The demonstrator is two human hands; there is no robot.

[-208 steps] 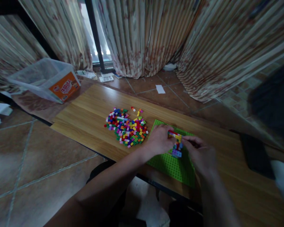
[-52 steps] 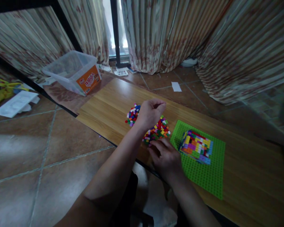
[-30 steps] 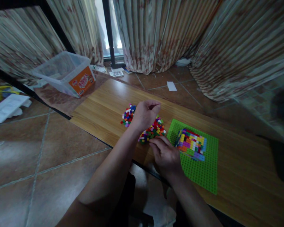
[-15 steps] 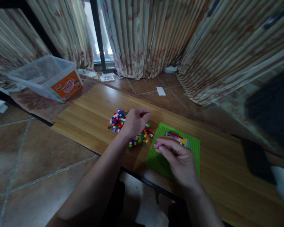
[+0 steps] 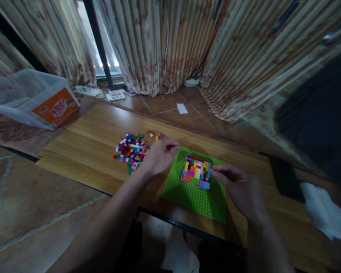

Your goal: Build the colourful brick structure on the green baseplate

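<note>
A green studded baseplate [image 5: 192, 194] lies on a low wooden table [image 5: 96, 144]. A flat block of many-coloured small bricks [image 5: 196, 170] is stuck on its far half. My right hand [image 5: 240, 187] is at the block's right edge, thumb and fingers pinched together beside it; what they pinch is too small to make out. My left hand [image 5: 159, 155] rests loosely curled at the plate's left far corner, fingertips closed together, its contents hidden. Just left of it lies a pile of loose coloured bricks [image 5: 129, 149].
A clear plastic tub with an orange label [image 5: 31, 98] stands at the table's far left. A dark flat object [image 5: 284, 178] and a white cloth [image 5: 325, 214] lie on the right. Curtains [image 5: 165, 41] hang behind, and papers [image 5: 182, 108] lie on the tiled floor.
My right hand carried a small pink brick from the pile across the plate to the block's right edge. My left hand slid from over the pile to the plate's corner. The view shifted right.
</note>
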